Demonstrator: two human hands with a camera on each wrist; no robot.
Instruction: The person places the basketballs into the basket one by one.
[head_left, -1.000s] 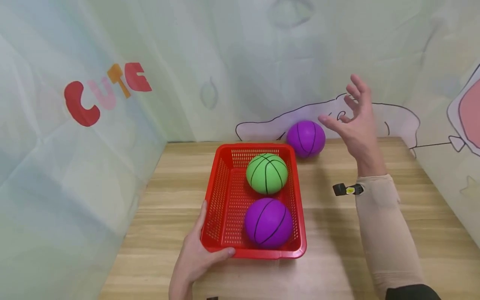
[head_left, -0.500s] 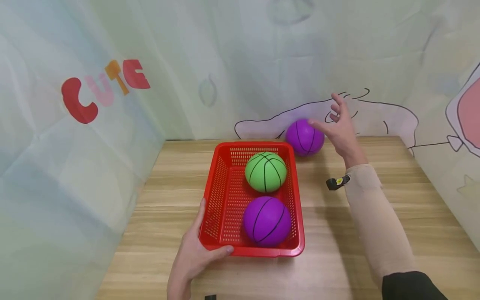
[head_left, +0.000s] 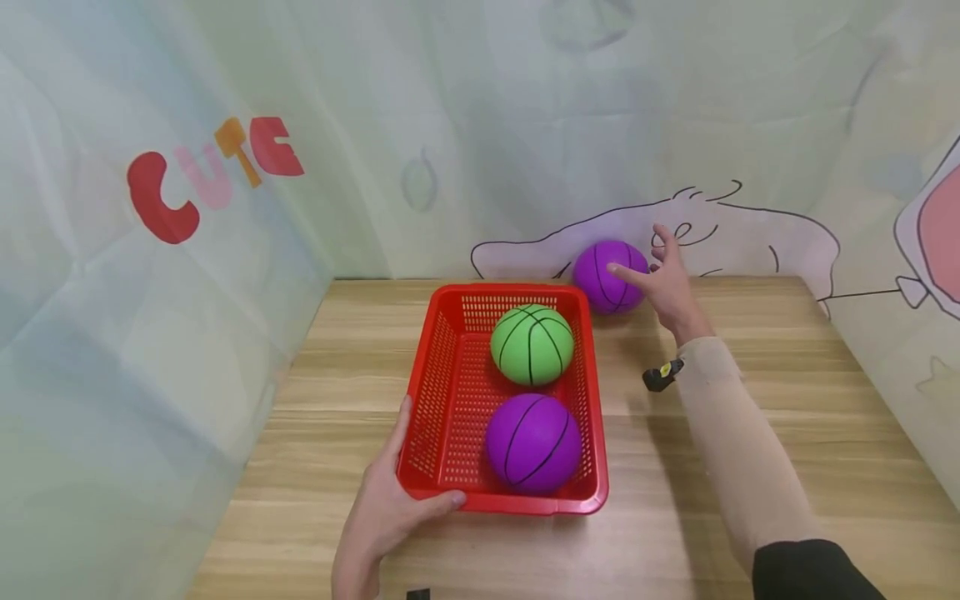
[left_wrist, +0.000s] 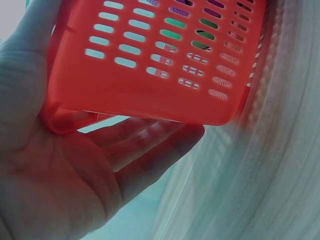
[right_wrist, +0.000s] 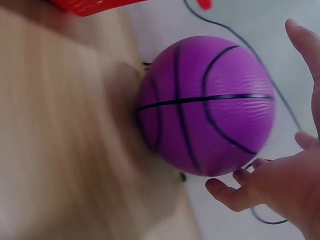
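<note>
My left hand point(head_left: 381, 508) grips the near left corner of a red plastic basket point(head_left: 517, 505), thumb along the front rim and fingers against the left side. The left wrist view shows the slotted wall of the basket point(left_wrist: 145, 97) close up. Inside lie a green toy basketball point(head_left: 532, 344) and, nearer me, a purple one point(head_left: 534, 443). Another purple toy basketball point(head_left: 611, 277) rests on the table behind the basket's far right corner. Beside that ball hovers my right hand point(head_left: 670, 292), fingers spread. In the right wrist view, the ball point(right_wrist: 207, 105) sits just off the fingertips, with nothing gripped.
A wood-grain table point(head_left: 300, 417) carries the basket and the loose ball. Printed cloth walls point(head_left: 450, 142) stand along its back and sides, and the loose ball lies close to the back one. The basket's left half has bare floor.
My right hand has come down and to the left, close to the loose purple basketball. The left hand, the basket and the balls stay where they were.
</note>
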